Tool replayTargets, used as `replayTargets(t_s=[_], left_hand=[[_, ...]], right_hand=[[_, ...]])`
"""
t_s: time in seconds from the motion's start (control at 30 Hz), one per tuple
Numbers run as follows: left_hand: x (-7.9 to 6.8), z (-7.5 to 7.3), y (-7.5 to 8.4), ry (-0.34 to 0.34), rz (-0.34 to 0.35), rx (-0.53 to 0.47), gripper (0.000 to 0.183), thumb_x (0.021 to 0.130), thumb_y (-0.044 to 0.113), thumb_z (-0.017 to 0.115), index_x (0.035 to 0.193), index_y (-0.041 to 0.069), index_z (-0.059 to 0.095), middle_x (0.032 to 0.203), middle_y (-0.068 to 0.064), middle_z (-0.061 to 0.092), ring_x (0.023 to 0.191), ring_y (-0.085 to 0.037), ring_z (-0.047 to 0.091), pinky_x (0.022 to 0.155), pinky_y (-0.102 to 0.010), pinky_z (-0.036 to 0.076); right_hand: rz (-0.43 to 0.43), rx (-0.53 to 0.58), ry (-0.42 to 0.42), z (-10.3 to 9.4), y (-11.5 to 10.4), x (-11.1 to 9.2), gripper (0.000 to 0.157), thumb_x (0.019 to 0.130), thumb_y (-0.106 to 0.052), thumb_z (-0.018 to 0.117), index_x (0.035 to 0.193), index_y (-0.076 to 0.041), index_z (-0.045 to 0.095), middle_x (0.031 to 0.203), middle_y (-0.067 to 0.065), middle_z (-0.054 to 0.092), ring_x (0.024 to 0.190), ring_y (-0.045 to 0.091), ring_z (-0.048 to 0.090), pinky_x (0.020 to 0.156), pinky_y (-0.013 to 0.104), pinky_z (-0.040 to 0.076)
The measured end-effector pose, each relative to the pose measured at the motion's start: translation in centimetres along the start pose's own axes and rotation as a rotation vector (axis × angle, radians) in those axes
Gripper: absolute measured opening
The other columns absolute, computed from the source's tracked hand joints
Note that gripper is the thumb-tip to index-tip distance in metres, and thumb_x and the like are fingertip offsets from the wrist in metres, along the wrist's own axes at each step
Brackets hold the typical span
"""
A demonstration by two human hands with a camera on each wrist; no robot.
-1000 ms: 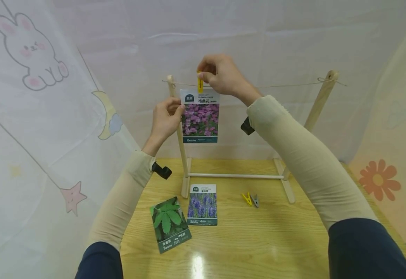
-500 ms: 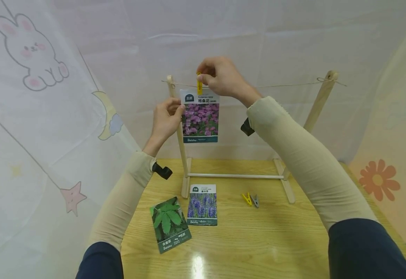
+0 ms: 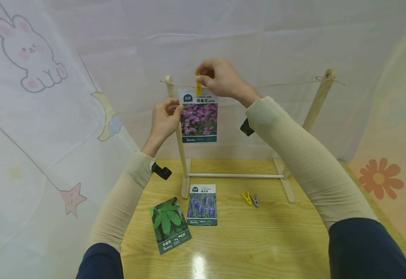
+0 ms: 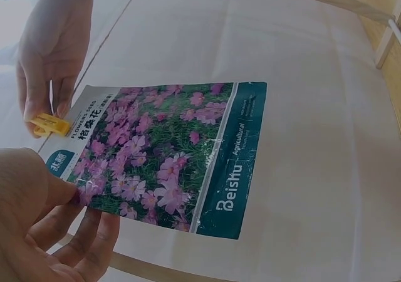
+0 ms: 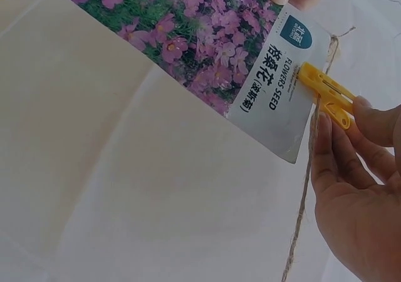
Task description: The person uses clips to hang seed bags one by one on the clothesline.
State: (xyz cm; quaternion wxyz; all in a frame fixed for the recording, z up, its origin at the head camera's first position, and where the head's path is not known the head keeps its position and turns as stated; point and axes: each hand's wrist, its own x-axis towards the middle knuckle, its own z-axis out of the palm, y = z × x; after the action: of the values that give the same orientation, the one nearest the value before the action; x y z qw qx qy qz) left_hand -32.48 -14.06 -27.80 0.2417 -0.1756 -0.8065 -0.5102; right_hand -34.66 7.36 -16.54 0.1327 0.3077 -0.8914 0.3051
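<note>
A seed packet with pink flowers (image 3: 199, 120) hangs upright at the twine line (image 5: 303, 200), near the left post. My left hand (image 3: 166, 119) pinches its left edge between thumb and fingers, near the top. With thumb and fingers my right hand (image 3: 222, 79) pinches a yellow clothespin (image 5: 326, 86) by its handle ends. In the right wrist view the clothespin's tip overlaps the packet's white top edge, and the twine passes at the clothespin's middle. The left wrist view shows the packet's whole front, with the clothespin (image 4: 51, 124) at its top edge.
The twine is tied between two posts of a wooden stand (image 3: 319, 100). On the table (image 3: 251, 240) lie a purple-flower seed packet (image 3: 202, 205), a green-leaf packet (image 3: 170, 224), a yellow clothespin (image 3: 246, 198) and a grey clothespin (image 3: 255, 200). A printed cloth (image 3: 119, 46) hangs behind.
My right hand and the yellow clothespin have moved slightly down onto the packet's top edge. The left hand keeps its pinch on the packet, almost still.
</note>
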Motion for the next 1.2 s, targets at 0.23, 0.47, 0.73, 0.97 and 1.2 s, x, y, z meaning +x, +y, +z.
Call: replayTargets(t_s=[0.23, 0.47, 0.73, 0.97, 1.2], left_hand=[[-0.12, 0.12, 0.03, 0.005, -0.011, -0.001, 0.023, 0.100, 0.014, 0.063, 0.117, -0.001, 0.068, 0.108, -0.017, 0.074, 0.095, -0.026, 0.072, 0.075, -0.033, 0.061], [-0.12, 0.20, 0.03, 0.010, 0.004, 0.009, 0.023, 0.099, 0.012, 0.064, 0.116, -0.003, 0.068, 0.108, -0.017, 0.074, 0.096, -0.026, 0.072, 0.080, -0.035, 0.060], [-0.09, 0.12, -0.13, 0.002, 0.014, 0.007, 0.022, 0.099, 0.012, 0.063, 0.115, -0.002, 0.068, 0.108, -0.017, 0.073, 0.098, -0.025, 0.071, 0.085, -0.037, 0.059], [-0.13, 0.11, -0.25, 0.001, 0.005, 0.021, 0.021, 0.099, 0.011, 0.063, 0.114, -0.002, 0.068, 0.107, -0.017, 0.073, 0.097, -0.026, 0.071, 0.088, -0.037, 0.057], [-0.21, 0.24, -0.48, -0.022, -0.024, 0.015, 0.020, 0.099, 0.011, 0.062, 0.114, -0.002, 0.067, 0.109, -0.017, 0.072, 0.100, -0.027, 0.070, 0.092, -0.036, 0.056]], right_hand=[[-0.010, 0.011, -0.026, 0.15, -0.01, 0.12, 0.031, 0.103, -0.023, 0.058, 0.126, -0.005, 0.066, 0.109, 0.008, 0.069, 0.092, 0.017, 0.061, 0.084, 0.029, 0.049], [-0.003, 0.035, -0.042, 0.17, 0.04, -0.02, 0.036, 0.102, -0.027, 0.059, 0.130, -0.004, 0.064, 0.113, 0.008, 0.070, 0.096, 0.017, 0.062, 0.090, 0.031, 0.050], [0.036, 0.051, -0.065, 0.02, 0.06, -0.02, 0.041, 0.101, -0.031, 0.060, 0.134, -0.007, 0.062, 0.122, 0.006, 0.067, 0.107, 0.018, 0.063, 0.097, 0.034, 0.050], [0.021, 0.048, -0.067, 0.06, 0.09, -0.05, 0.041, 0.101, -0.031, 0.061, 0.133, -0.006, 0.063, 0.116, 0.005, 0.068, 0.099, 0.017, 0.062, 0.091, 0.031, 0.050], [0.001, 0.054, -0.055, 0.21, 0.22, -0.33, 0.038, 0.100, -0.029, 0.063, 0.129, -0.004, 0.065, 0.111, 0.006, 0.070, 0.094, 0.017, 0.063, 0.088, 0.030, 0.051]])
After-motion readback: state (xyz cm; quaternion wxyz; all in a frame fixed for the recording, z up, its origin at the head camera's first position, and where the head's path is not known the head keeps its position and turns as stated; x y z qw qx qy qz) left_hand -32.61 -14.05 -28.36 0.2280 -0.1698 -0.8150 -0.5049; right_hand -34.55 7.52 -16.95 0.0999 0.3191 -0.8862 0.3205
